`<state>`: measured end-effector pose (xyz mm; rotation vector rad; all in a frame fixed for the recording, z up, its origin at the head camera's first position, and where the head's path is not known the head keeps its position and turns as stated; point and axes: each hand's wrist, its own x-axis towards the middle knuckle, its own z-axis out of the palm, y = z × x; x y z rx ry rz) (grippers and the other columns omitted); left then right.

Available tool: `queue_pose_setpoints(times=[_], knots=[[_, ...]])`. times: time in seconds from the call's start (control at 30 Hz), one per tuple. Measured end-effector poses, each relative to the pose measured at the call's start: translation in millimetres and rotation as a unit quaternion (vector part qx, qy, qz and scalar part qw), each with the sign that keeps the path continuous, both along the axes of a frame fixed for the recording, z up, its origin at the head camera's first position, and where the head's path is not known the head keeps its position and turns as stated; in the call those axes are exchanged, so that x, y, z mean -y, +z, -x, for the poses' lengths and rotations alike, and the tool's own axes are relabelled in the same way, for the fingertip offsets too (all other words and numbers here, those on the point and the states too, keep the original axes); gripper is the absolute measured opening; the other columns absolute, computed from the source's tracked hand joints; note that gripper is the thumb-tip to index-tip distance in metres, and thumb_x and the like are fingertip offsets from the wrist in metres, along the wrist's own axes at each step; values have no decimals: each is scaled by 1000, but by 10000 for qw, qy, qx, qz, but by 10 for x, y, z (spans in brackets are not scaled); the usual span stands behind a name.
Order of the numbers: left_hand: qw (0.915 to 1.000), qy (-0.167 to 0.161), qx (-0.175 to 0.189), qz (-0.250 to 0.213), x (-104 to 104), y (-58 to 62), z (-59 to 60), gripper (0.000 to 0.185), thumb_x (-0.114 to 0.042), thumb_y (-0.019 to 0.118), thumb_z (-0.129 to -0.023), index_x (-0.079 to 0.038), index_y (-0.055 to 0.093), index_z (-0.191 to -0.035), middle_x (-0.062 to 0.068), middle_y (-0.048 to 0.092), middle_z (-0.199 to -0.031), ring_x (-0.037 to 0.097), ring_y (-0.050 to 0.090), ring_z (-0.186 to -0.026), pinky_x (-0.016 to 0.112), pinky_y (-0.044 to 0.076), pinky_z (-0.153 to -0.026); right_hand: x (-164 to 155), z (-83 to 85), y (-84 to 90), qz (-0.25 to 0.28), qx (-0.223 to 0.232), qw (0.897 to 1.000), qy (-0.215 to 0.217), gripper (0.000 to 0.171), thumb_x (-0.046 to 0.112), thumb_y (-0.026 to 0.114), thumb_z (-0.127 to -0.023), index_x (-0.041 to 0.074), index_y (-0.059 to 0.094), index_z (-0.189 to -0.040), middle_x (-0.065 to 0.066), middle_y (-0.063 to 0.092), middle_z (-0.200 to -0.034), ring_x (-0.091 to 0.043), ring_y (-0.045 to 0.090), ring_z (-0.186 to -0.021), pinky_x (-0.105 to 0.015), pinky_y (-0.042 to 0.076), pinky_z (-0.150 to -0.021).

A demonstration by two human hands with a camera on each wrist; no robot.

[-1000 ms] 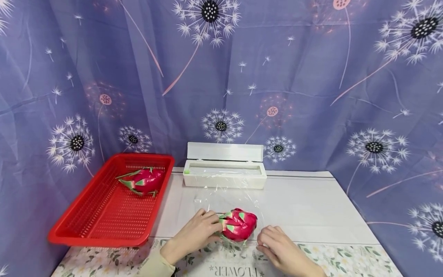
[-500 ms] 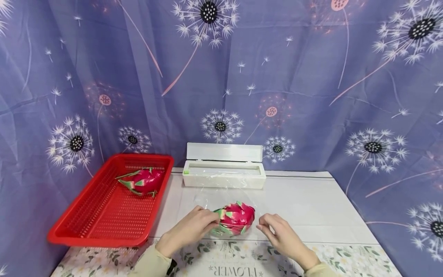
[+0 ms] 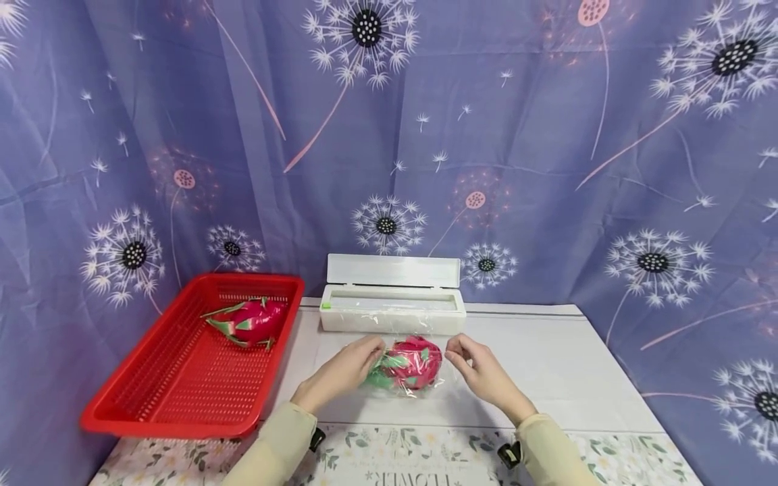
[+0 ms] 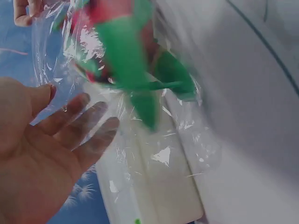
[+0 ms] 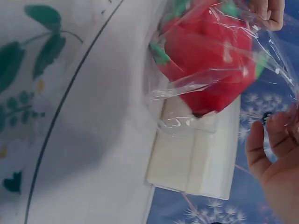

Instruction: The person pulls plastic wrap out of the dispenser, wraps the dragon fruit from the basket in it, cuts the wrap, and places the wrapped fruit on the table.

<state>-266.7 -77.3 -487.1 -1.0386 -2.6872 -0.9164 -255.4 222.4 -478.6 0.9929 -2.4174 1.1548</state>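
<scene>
A dragon fruit [image 3: 413,364], red with green leafy scales, lies between the two hands, covered by clear cling film [image 4: 163,154]. My left hand [image 3: 355,364] pinches the film at the fruit's leafy end, thumb bent and other fingers spread behind the film in the left wrist view. On the fruit's rounded side, my right hand [image 3: 477,371] pinches the film's other edge, its fingertips partly cut off in the right wrist view. Glossy folds of film cross the red skin [image 5: 205,56]. Behind the fruit stands the white cling film box [image 3: 392,317], lid raised, with film reaching forward from it.
A red plastic basket [image 3: 182,405] stands at the left with a second dragon fruit [image 3: 258,320] inside. The white table top [image 3: 535,364] has a floral mat [image 3: 614,452] along its front. A purple dandelion-print curtain [image 3: 547,135] closes off the back and sides.
Both hands have moved away from the body, toward the box, drawing the film over the fruit. The fruit has shifted the same way and turned over. Basket and box stay put.
</scene>
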Motion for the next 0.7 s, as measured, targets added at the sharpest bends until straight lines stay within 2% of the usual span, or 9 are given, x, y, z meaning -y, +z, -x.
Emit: queue_pose_setpoints(times=[0.07,0.17,0.27,0.37,0.43,0.57,0.7], knots=[[9998,54,203,57,-14,-19,73,11,-13,44,-105,-7,53,-102,-5,44,-73,7,42,-64,24,43,-59,18,70,-33,53,188,9997,-156,9,16,57,-100,9,58,-94,4,53,-77,-7,47,-66,-25,44,-59],[9985,199,505,118,-21,-40,185,13,-14,41,-106,-7,51,-103,-5,44,-70,6,41,-57,23,40,-53,56,163,-73,107,439,9984,-336,8,16,57,-100,9,58,-95,7,50,-75,-6,44,-63,-24,41,-56],[9965,222,802,55,-27,-51,295,13,-14,38,-107,-8,48,-102,-2,51,-73,7,42,-55,23,39,-49,90,245,-100,226,473,9977,-420,4,10,58,-99,10,58,-95,8,48,-74,-6,42,-61,-24,39,-54],[9960,169,875,30,-31,-44,382,14,-14,36,-107,-7,48,-103,1,55,-77,7,45,-57,23,40,-50,126,313,-91,382,324,9977,-467,5,8,58,-98,8,58,-94,7,47,-72,-6,41,-59,-24,39,-52],[9965,176,818,-1,-31,-25,418,15,-14,37,-107,-5,50,-105,1,55,-77,8,46,-59,24,41,-52,149,359,-71,416,186,9978,-473,4,7,58,-98,7,58,-94,7,47,-71,-6,41,-58,-24,38,-51],[9987,440,187,185,-16,32,445,13,-15,44,-105,-7,55,-106,-5,49,-70,8,44,-57,25,39,-52,170,441,-16,349,-6,9984,-453,4,6,58,-98,8,58,-94,7,46,-69,-6,40,-57,-23,38,-51],[9980,557,-210,225,14,138,414,9,-18,50,-103,-14,58,-105,-8,44,-66,8,42,-57,26,39,-54,105,440,66,427,34,9977,-523,6,5,59,-97,11,59,-95,7,46,-67,-7,41,-57,-24,38,-52]])
